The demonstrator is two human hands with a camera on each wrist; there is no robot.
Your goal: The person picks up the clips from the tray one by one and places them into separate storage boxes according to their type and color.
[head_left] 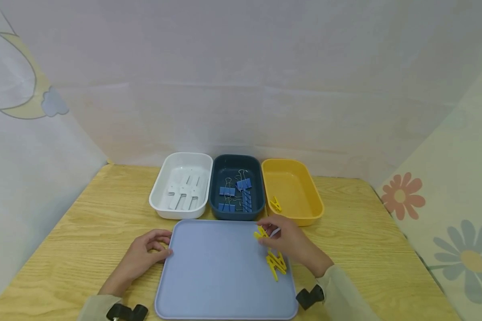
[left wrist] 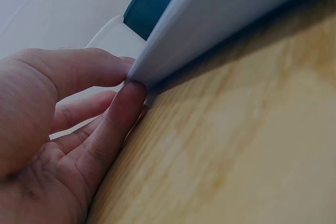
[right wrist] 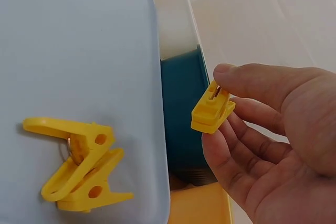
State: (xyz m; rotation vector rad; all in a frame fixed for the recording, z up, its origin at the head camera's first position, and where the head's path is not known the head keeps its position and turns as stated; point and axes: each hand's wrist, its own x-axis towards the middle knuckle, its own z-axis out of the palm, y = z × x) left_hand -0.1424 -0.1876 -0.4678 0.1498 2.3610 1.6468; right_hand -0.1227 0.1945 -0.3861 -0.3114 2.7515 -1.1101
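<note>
A yellow clothespin [right wrist: 211,109] is pinched between the thumb and fingers of my right hand [head_left: 283,236], held over the far right corner of the pale blue tray [head_left: 221,272]. Two more yellow clothespins [head_left: 276,263] lie against each other on the tray's right side, just below that hand. At the left rim, my left hand [head_left: 144,252] pinches the tray's edge with thumb and index finger, as the left wrist view shows [left wrist: 79,108]. Another yellow clothespin [head_left: 275,204] sits in the yellow bin [head_left: 297,187].
Beyond the tray stand a white bin [head_left: 160,196] with several white clips, a dark teal bin [head_left: 221,171] with several blue binder clips, and the yellow bin, side by side. All rest on a wooden table [head_left: 365,249], with pale patterned sheets [head_left: 241,89] behind and at the sides.
</note>
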